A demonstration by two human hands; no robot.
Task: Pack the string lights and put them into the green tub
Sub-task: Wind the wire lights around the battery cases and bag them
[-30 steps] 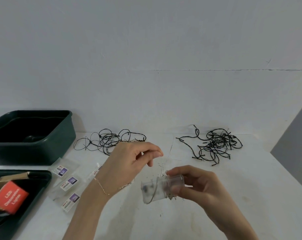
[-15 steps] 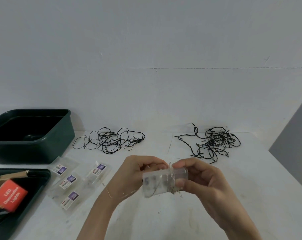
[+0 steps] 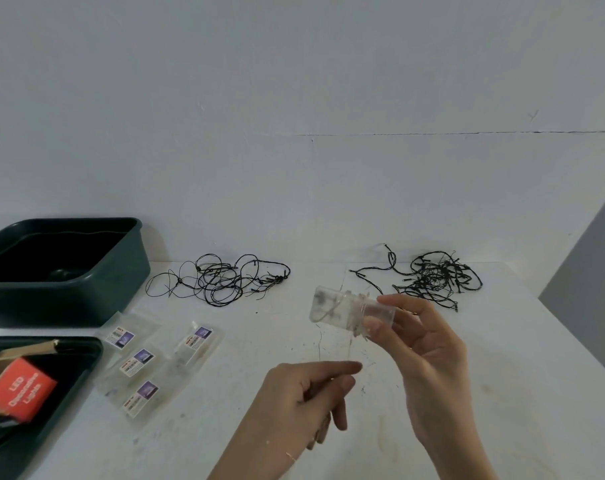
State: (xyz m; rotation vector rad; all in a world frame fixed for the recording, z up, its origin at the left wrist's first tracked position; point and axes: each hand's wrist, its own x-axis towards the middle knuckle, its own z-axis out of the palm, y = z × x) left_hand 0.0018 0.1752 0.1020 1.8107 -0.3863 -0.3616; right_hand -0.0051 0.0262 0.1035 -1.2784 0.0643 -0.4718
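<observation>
My right hand (image 3: 422, 344) holds a clear plastic battery box (image 3: 342, 310) above the white table, with thin light wire wound around its middle. A fine strand of that wire (image 3: 350, 344) runs down from the box to my left hand (image 3: 308, 389), which pinches it between thumb and forefinger. Two tangles of black string lights lie at the back of the table, one at centre-left (image 3: 221, 279) and one at right (image 3: 432, 277). The dark green tub (image 3: 121, 271) stands at the far left, open on top.
A second dark tray (image 3: 82, 362) at the near left holds a red box (image 3: 20, 389) labelled LED Decorative Lights. Several clear packets with small labels (image 3: 138, 362) lie between the trays and my hands. The table's right edge (image 3: 578, 344) slants down beside a grey floor.
My left hand has dropped from beside the box down toward me, drawing the thin wire out. My right hand has lifted the box up and to the right.
</observation>
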